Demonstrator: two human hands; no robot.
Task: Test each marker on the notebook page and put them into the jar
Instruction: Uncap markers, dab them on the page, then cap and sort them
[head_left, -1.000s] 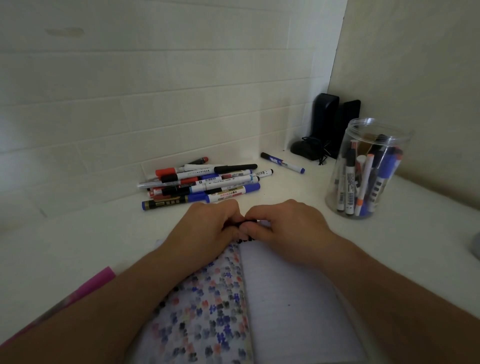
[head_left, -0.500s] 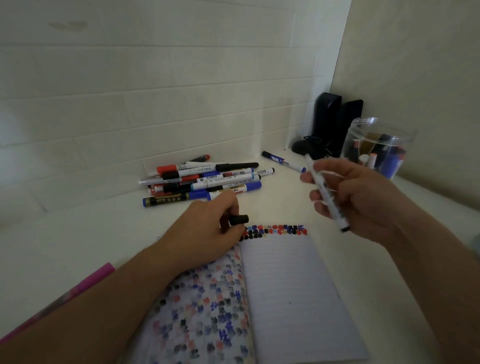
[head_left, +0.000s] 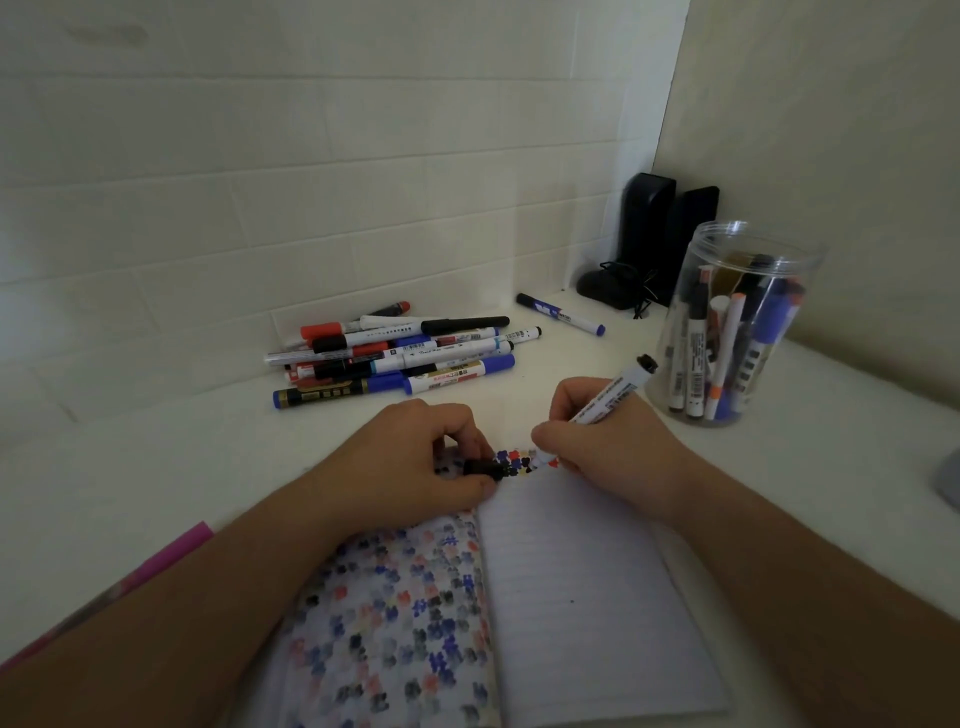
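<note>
An open notebook (head_left: 582, 597) lies in front of me, its left page full of colour blots and the right page lined with a row of blots along its top. My right hand (head_left: 597, 441) grips a white marker (head_left: 605, 397) with its tip down on that top row. My left hand (head_left: 415, 467) rests on the notebook's top left and pinches the marker's black cap (head_left: 480, 467). A clear plastic jar (head_left: 737, 322) with several markers in it stands upright at the right. A pile of markers (head_left: 400, 358) lies against the back wall.
A single blue-capped marker (head_left: 561, 314) lies near the corner. Two black speakers (head_left: 665, 234) and a tangle of cable stand in the back corner behind the jar. A pink object (head_left: 156, 566) lies at the left, a grey object (head_left: 948, 483) at the right edge.
The cap came off into my left hand. My right hand lifted the marker towards the jar, then turned it tip down and brought it onto the top of the right page.
</note>
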